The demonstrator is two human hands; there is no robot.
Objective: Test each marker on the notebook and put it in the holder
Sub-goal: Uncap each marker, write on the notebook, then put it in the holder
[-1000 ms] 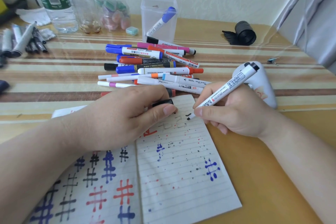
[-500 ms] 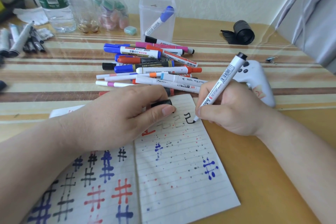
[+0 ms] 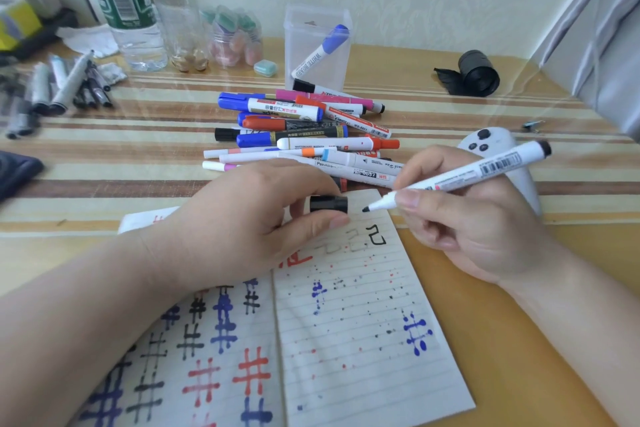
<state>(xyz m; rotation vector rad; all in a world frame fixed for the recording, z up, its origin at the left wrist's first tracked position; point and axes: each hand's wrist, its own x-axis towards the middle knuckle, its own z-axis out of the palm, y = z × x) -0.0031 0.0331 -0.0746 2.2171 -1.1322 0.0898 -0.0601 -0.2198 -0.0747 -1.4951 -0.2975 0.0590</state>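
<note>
Table (image 3: 485, 288): striped cloth under a clear cover carried everything, and the work sat at its near edge.
Notebook (image 3: 363, 340): lay open and flat, its top right corner beneath both hands; the left forearm lay over the left page, which I judge was enough to stop the paper sliding.
Marker pile (image 3: 301, 135): untested markers lay heaped just beyond the notebook, between it and the holder (image 3: 298, 45).
Holder: clear box stood upright behind the pile with one blue-capped marker (image 3: 320, 50) leaning inside; reaching it would call for going over the heap, not through it.
Left hand (image 3: 249, 222): thumb and fingers pinched the black cap (image 3: 328, 204), its open end turned toward the right hand (image 3: 467, 218).
Right hand: fingers curled round the white marker (image 3: 464, 177) near its writing end, in a pen grip.
White marker: was held nearly level, clear of the paper, its nib (image 3: 366, 209) pointing at the cap with a small gap between.
Black cap: hung just above the notebook's top edge. Capping well meant lining barrel and cap on one axis and pushing straight until seated, as a skewed entry could smear ink on the thumb.
Test mark (image 3: 376, 236): a crisp black stroke sat just below the nib, so the test looked done and the ink sound.
</note>
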